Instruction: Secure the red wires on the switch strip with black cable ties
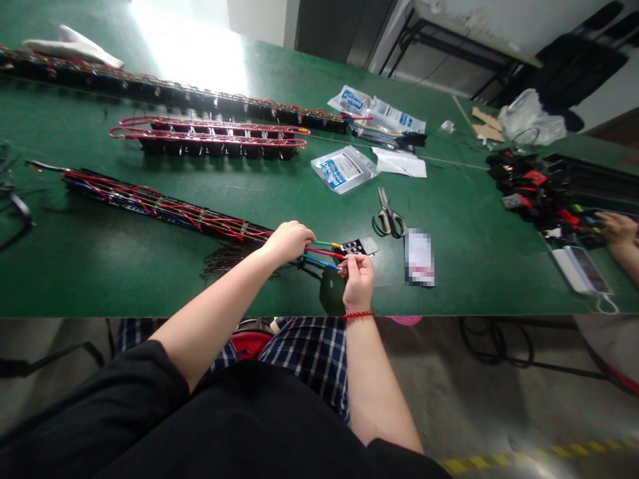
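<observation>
My left hand (288,241) is closed over a bundle of coloured wires (322,254) at the near end of a long black strip wired in red (164,207). My right hand (357,278) pinches the tips of the red and blue wires just below a small black part (358,246) lying on the green table (124,273). A red bead bracelet (358,315) sits on my right wrist. A bunch of black cable ties (224,263) lies under my left forearm.
Scissors (389,218) and a small card (419,257) lie right of my hands. Plastic bags (343,168) and more wired strips (214,136) lie further back. Another person's hand (619,229) rests at the right edge by a pile of black and red parts (539,189) and a phone (582,269).
</observation>
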{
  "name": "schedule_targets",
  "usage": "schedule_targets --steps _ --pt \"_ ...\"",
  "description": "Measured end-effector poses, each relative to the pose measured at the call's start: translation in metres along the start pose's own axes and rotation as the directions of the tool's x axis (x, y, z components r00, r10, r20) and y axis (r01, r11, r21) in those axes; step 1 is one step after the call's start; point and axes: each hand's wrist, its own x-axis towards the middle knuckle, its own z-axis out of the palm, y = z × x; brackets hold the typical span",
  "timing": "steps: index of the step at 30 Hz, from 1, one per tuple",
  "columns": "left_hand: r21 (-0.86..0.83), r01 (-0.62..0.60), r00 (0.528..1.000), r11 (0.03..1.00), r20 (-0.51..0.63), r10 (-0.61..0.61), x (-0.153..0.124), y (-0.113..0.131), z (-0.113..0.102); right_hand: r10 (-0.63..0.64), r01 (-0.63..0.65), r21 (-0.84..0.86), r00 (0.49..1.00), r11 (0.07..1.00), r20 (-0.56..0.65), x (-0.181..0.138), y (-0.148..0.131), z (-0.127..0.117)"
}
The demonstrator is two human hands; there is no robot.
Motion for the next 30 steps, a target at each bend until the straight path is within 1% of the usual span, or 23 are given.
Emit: schedule_targets --steps 6,10,12,14,16,17,18,19,20,21,22,23,24,25,26,28,30 --pt "-0.093 0.011 0.999 0.996 0.036 -0.008 0.004 -0.006 -0.001 -0.004 0.004 -0.003 1.0 1.0 0.0 0.001 0.0 -0.001" --pt "-0.137 0.049 0.996 0.989 0.082 -0.038 0.004 -0.008 -0.006 0.002 -0.002 0.019 1.0 1.0 0.002 0.001 0.001 0.002" --pt "-0.145 0.059 0.995 0.988 0.083 -0.047 0.003 -0.007 -0.007 0.0 0.0 0.011 1.0 1.0 0.005 -0.001 0.0 0.003" --pt "-0.136 0.059 0.997 0.989 0.061 -0.051 0.002 -0.006 -0.007 -0.016 0.017 -0.045 1.0 0.999 0.008 -0.004 -0.005 0.001" --pt "-0.112 0.051 0.998 0.992 0.036 -0.047 0.0 -0.004 -0.007 -0.091 0.09 -0.21 0.996 0.973 0.003 -0.004 -0.014 -0.004" --pt "-0.097 0.044 0.999 0.994 0.027 -0.042 -0.001 -0.003 -0.006 -0.16 0.153 -0.333 0.987 0.93 0.007 -0.001 -0.02 -0.008" --pt "-0.08 0.037 0.999 0.996 0.019 -0.036 -0.001 -0.002 -0.006 -0.253 0.237 -0.477 0.967 0.846 0.033 0.005 -0.027 -0.012" --pt "-0.062 0.031 0.999 0.998 0.011 -0.03 -0.002 -0.001 -0.005 -0.344 0.314 -0.6 0.937 0.736 0.069 0.013 -0.035 -0.016" --pt "-0.042 0.027 1.0 0.999 0.005 -0.027 -0.003 0.0 -0.005 -0.405 0.388 -0.677 0.903 0.625 0.143 0.023 -0.042 -0.018" --pt "-0.02 0.027 1.0 0.999 -0.005 -0.027 -0.003 0.001 -0.004 -0.429 0.45 -0.717 0.873 0.532 0.23 0.035 -0.049 -0.019" --pt "0.002 0.03 0.999 1.0 -0.015 -0.03 -0.004 0.003 -0.003 -0.412 0.503 -0.728 0.851 0.466 0.325 0.048 -0.054 -0.019" --pt "0.022 0.036 0.999 0.999 -0.024 -0.035 -0.004 0.004 -0.003 -0.365 0.553 -0.713 0.829 0.43 0.423 0.06 -0.059 -0.017" --pt "0.038 0.042 0.999 0.998 -0.029 -0.041 -0.005 0.005 -0.002 -0.294 0.598 -0.679 0.801 0.425 0.521 0.071 -0.061 -0.015" --pt "0.049 0.05 0.998 0.998 -0.03 -0.049 -0.005 0.006 -0.001 -0.209 0.623 -0.645 0.771 0.444 0.601 0.081 -0.063 -0.012" --pt "0.057 0.06 0.998 0.997 -0.028 -0.059 -0.005 0.006 -0.001 -0.122 0.619 -0.627 0.75 0.473 0.65 0.088 -0.063 -0.009" --pt "0.071 0.074 0.997 0.995 -0.014 -0.073 -0.004 0.007 0.0 0.008 0.591 -0.62 0.721 0.517 0.693 0.096 -0.063 -0.006" --pt "0.094 0.076 0.997 0.993 0.008 -0.077 -0.003 0.008 0.0 0.06 0.578 -0.619 0.703 0.531 0.708 0.096 -0.062 -0.006"
